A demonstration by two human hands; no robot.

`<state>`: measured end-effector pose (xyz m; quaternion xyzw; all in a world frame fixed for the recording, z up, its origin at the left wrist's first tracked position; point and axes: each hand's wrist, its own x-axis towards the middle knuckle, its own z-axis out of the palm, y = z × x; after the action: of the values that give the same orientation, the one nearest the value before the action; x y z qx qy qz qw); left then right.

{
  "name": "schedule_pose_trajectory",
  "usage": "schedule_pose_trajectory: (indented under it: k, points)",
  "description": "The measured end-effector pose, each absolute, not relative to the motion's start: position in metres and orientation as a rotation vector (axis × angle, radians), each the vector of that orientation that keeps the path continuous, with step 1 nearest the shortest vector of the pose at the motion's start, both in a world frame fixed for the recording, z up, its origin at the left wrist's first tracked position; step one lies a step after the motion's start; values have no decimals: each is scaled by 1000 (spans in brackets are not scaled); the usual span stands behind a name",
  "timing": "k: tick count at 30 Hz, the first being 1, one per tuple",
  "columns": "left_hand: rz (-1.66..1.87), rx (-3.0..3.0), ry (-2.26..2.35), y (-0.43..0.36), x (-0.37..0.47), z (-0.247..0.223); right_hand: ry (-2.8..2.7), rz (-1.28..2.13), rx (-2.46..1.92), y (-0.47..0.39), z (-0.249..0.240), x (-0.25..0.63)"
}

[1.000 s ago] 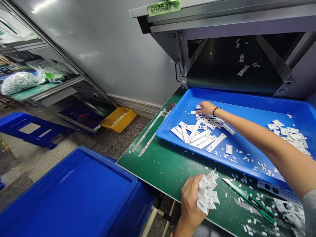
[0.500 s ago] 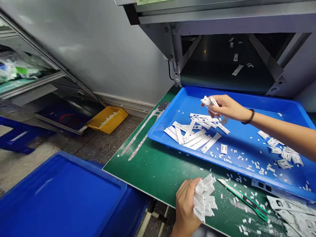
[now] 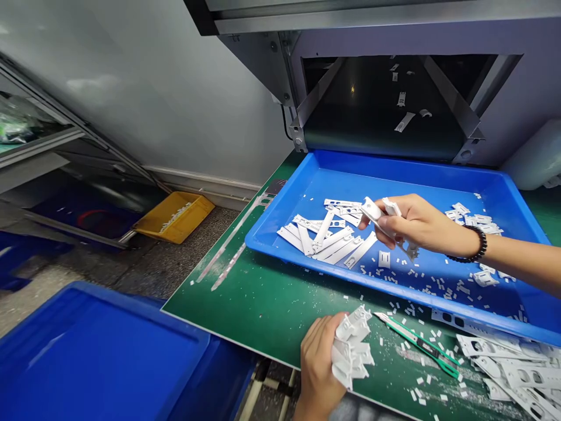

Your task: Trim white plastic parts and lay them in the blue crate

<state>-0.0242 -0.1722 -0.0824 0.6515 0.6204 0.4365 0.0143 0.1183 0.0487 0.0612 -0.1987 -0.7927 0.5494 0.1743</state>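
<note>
My left hand (image 3: 321,361) is closed around a bunch of small white plastic parts (image 3: 352,348) at the near edge of the green table. Above the large blue tray (image 3: 280,257), my right hand (image 3: 409,225) grips several white plastic pieces (image 3: 371,209) between thumb and fingers. Long flat white strips (image 3: 333,242) lie heaped in the tray's left half, below and left of that hand. Shorter white parts (image 3: 480,222) are piled at the tray's right, partly hidden by my right forearm. One small white part (image 3: 384,259) lies alone near the front wall.
A green-handled utility knife (image 3: 423,345) lies on the green table (image 3: 263,310) among tiny white scraps. White strips (image 3: 521,368) are stacked at the right. Behind the tray, a dark conveyor belt (image 3: 372,128) carries several white pieces. A blue bin (image 3: 109,351) stands left, a yellow bin (image 3: 184,219) beyond.
My right hand has moved down and nearer over the tray, still holding white pieces. My left hand keeps its grip. The whole view has shifted slightly.
</note>
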Motion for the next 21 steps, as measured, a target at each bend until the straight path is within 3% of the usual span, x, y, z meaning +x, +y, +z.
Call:
schedule_pose_trajectory:
  k: [21]
  points:
    - [1374,2038,1894,-172,-27,-91,-2046,1837,-570,42,66,145]
